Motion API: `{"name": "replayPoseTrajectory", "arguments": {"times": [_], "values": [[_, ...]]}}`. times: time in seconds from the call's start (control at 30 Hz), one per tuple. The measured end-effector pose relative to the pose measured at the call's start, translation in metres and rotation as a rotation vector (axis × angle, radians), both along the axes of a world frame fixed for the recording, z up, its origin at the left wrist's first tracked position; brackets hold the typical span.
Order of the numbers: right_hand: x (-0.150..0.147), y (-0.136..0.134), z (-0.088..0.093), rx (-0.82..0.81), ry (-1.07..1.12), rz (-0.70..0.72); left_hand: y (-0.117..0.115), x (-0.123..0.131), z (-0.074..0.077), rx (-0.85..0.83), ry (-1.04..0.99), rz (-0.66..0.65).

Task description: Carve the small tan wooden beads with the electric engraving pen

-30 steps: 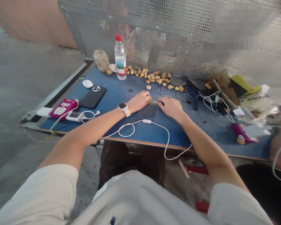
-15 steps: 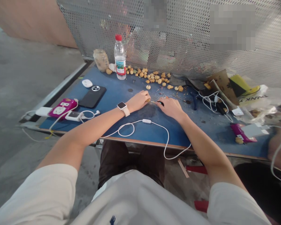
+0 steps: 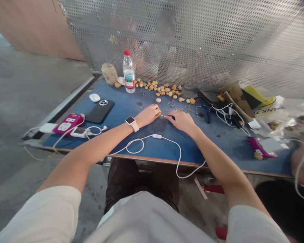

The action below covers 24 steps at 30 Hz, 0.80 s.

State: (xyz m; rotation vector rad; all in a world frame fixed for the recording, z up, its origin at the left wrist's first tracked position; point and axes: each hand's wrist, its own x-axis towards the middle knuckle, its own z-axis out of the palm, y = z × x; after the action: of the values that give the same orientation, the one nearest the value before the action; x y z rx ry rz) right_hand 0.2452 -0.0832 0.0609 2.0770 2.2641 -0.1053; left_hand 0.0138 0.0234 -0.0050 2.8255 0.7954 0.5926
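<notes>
Over the middle of the blue table, my left hand (image 3: 149, 115) pinches a small round tan nut (image 3: 158, 114), mostly covered by the fingers. My right hand (image 3: 183, 122) is closed around the dark handle of a thin metal-tipped hand tool (image 3: 163, 116). Its slim shaft points left, with the tip at the nut; whether it goes in cannot be seen. Beyond my hands lies a loose row of similar tan nuts (image 3: 166, 90). One nearer nut (image 3: 158, 100) shows a dark hole.
A water bottle (image 3: 129, 76) and a cloudy jar (image 3: 109, 74) stand at the back left. Left lie a phone (image 3: 100, 112) and pink power strip (image 3: 68, 124). A white cable (image 3: 173, 141) crosses the front edge. Pliers (image 3: 207, 113), cardboard and plastic bags (image 3: 283, 113) lie right.
The view has tilted slightly, so the table sits lower in the picture. Both hands keep nearly the same pose, with the nut and the tool still held.
</notes>
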Motion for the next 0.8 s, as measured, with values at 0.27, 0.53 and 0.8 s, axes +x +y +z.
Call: {"name": "replayPoseTrajectory", "arguments": {"times": [0.27,0.53,0.8], "values": [[-0.0023,-0.0019,0.0024,-0.007,0.021,-0.039,0.0029,-0.0007,-0.0007,-0.045,-0.044,-0.008],[-0.0025,-0.0019,-0.001,0.018,0.044,-0.047,0.0038,-0.0017,-0.0005,-0.05,-0.046,0.004],[0.0039,0.0005,-0.0044,0.023,0.091,0.029,0.0026,-0.0007,0.0,-0.102,-0.055,0.055]]}}
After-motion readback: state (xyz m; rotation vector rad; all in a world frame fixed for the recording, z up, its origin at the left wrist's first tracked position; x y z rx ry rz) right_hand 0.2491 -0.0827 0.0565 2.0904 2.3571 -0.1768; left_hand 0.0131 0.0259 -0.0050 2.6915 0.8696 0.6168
